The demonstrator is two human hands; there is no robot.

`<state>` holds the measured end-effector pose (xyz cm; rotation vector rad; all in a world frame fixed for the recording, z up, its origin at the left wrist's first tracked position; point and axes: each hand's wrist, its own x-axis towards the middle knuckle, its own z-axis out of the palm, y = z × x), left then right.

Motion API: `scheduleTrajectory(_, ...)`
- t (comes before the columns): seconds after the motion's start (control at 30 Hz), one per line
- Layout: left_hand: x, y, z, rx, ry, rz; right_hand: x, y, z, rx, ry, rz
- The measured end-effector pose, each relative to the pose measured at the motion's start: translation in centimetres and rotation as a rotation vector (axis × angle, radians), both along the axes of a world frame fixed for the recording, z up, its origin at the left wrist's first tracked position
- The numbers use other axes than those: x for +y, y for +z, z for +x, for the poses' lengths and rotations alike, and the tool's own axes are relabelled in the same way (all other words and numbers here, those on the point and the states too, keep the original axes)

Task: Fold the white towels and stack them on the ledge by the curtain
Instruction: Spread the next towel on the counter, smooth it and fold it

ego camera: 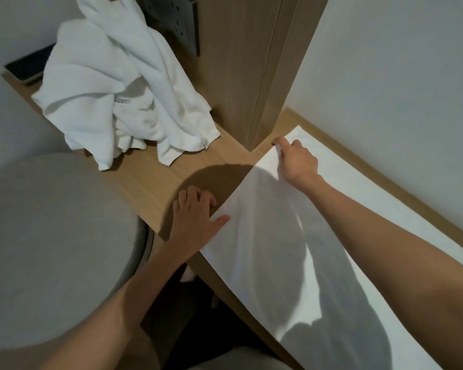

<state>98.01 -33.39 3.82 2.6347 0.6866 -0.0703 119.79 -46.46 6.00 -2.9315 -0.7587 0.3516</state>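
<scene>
I had the spread towel (318, 236) lying flat along the right run of the wooden ledge (150, 177), its long far side close to the white wall (398, 76) and its near side reaching the ledge's front edge. My right hand (297, 161) was at the towel's far left corner, fingers curled down and pinching that corner, just beside the foot of the wooden column (246, 62) that rises from the ledge's inner corner. My left hand (195, 212) was at the same short end of the towel but nearer the front edge, its thumb (221, 219) laid on top of the cloth and the fingers curled against the hem, gripping it. So the towel stretched away from both grips towards the right, with my right forearm crossing above it and throwing a broad shadow on the cloth. A bare strip of wood separated my left hand from the crumpled pile of towels (112, 84), which sat heaped on the ledge's left run, one corner trailing towards the front edge. Behind the pile, at the far left corner, a dark flat object (24, 66) poked out; I could not tell what it was. A dark socket panel (177, 25) was set in the column above the pile. Below the ledge's front edge on the left stood a round grey seat (51, 249), close beside my left forearm.
</scene>
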Motion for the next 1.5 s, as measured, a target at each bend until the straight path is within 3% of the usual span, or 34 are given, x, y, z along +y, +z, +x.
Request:
scheduleTrajectory(0.2, 0.9, -0.2, -0.2, 0.085, -0.024, -0.089, 0.3, 0.1, 0.9, -0.017, 0.011, 0.016)
scheduleTrajectory(0.37, 1.4, 1.0, -0.2, 0.044, -0.049, -0.327, -0.4, 1.3, 0.9, -0.009, -0.135, 0.24)
scheduleTrajectory(0.57, 0.4, 4.7, 0.8, -0.148, 0.025, -0.479, -2.8, 4.4, 0.7, -0.029, -0.379, 0.518)
scheduleTrajectory(0.67, -1.2, 7.6, 1.3, -0.218, 0.042, -0.684, -5.1, 6.4, 0.8, -0.044, -0.432, 0.667)
scheduleTrajectory(0.73, -2.8, 9.5, 1.4, -0.299, 0.029, -0.707, -6.9, 7.6, 0.6, -0.077, -0.435, 0.724)
scheduleTrajectory(0.97, -11.8, 14.3, 0.6, -0.383, -0.061, -0.803, -16.2, 10.6, -1.8, -0.084, -0.43, 0.855)
scheduleTrajectory(1.1, -18.7, 15.5, -0.8, -0.341, -0.127, -0.902, -23.0, 11.5, -3.9, -0.105, -0.436, 0.88)
scheduleTrajectory(1.5, -39.4, 16.2, -5.6, -0.161, -0.357, -0.922, -43.8, 12.5, -10.1, 0.021, -0.587, 0.994)
